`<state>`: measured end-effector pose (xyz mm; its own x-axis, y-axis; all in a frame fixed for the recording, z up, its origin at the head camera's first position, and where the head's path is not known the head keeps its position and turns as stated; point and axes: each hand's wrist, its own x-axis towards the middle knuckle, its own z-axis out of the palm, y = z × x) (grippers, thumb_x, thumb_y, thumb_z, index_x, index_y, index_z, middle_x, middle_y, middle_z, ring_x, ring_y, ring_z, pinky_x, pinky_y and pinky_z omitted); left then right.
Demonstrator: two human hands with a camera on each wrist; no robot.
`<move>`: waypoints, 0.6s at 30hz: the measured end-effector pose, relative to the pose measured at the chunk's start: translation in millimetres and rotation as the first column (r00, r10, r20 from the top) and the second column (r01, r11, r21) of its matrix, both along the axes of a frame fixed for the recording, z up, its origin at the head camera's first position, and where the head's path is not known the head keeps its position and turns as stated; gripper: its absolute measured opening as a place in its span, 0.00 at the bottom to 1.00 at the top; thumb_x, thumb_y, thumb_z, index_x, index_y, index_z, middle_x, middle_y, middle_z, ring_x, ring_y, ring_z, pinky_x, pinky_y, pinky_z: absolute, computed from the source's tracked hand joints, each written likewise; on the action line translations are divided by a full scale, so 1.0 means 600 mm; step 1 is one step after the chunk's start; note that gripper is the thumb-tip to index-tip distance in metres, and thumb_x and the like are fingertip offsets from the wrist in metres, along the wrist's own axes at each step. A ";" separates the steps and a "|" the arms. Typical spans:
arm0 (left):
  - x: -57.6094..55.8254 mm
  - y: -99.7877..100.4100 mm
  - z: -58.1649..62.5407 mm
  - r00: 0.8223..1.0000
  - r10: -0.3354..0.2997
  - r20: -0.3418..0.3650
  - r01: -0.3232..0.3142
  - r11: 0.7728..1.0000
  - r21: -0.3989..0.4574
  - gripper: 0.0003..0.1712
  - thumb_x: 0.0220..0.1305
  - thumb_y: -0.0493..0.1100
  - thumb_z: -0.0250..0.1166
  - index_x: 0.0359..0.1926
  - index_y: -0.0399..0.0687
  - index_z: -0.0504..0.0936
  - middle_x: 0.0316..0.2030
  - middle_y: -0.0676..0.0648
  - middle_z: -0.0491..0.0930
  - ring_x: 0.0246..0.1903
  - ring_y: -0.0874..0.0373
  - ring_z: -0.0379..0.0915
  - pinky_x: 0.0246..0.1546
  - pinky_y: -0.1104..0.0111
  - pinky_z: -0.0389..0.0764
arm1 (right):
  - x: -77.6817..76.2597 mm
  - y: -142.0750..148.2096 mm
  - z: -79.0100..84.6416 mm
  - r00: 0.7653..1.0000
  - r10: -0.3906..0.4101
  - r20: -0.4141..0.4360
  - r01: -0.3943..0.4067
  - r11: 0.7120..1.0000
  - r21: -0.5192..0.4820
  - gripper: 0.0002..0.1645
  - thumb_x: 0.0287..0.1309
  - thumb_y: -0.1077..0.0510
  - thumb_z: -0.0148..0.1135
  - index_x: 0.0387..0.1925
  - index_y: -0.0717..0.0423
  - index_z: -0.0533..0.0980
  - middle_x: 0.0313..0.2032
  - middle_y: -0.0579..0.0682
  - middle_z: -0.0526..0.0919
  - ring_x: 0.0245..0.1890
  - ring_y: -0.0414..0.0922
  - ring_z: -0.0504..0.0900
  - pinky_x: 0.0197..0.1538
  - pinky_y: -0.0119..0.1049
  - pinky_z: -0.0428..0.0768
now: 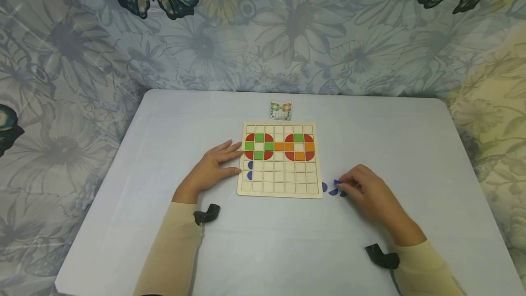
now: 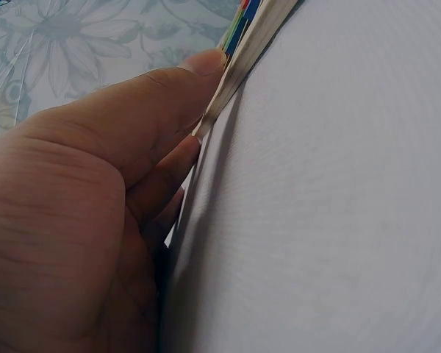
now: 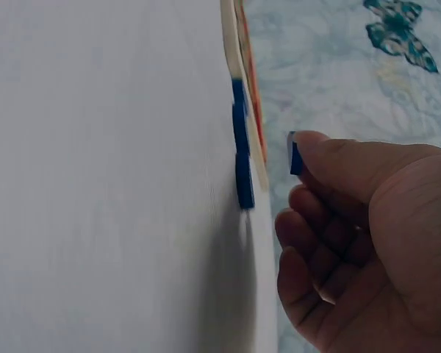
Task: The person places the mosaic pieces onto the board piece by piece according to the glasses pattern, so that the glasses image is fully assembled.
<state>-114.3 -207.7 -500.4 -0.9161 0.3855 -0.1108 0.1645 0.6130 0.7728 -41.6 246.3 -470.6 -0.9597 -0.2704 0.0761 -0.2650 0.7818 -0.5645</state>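
A wooden grid board (image 1: 283, 177) lies on the table, with red, green and orange pieces set in its upper rows. Two blue half-round pieces (image 1: 250, 165) sit in the board's left column. My left hand (image 1: 211, 168) rests at the board's left edge, fingers extended; in the left wrist view its thumb (image 2: 206, 62) touches the board's side. To the right of the board, my right hand (image 1: 370, 193) pinches a blue piece (image 3: 295, 153) between thumb and fingers, lifted off the table. Below it lie several loose blue half-round pieces (image 1: 333, 192) near the board's lower right corner.
A small pattern card (image 1: 281, 110) lies just behind the board. White cloth covers the table (image 1: 185, 118), and a floral butterfly-print curtain (image 1: 287, 35) stands behind it. A black strap end (image 1: 207, 214) sticks out at the left wrist, another black piece (image 1: 382, 256) at the right.
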 end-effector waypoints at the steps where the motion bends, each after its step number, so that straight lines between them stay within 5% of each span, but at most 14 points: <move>1: 0.000 0.000 0.000 1.000 0.000 0.001 0.000 1.000 0.001 0.37 0.67 0.54 0.80 0.75 0.58 0.81 0.78 0.67 0.65 0.83 0.57 0.44 0.80 0.41 0.48 | -0.001 -0.007 0.001 1.000 0.015 0.004 -0.015 1.000 0.000 0.07 0.65 0.65 0.78 0.40 0.56 0.85 0.40 0.45 0.81 0.40 0.45 0.78 0.44 0.44 0.83; 18: -0.001 -0.001 -0.002 1.000 0.000 0.002 0.000 1.000 0.013 0.37 0.68 0.55 0.79 0.75 0.59 0.81 0.78 0.67 0.64 0.83 0.59 0.44 0.80 0.42 0.47 | -0.021 -0.162 0.012 0.964 0.264 -0.006 -0.264 0.964 -0.006 0.07 0.66 0.58 0.80 0.40 0.52 0.86 0.37 0.40 0.78 0.37 0.39 0.75 0.43 0.38 0.82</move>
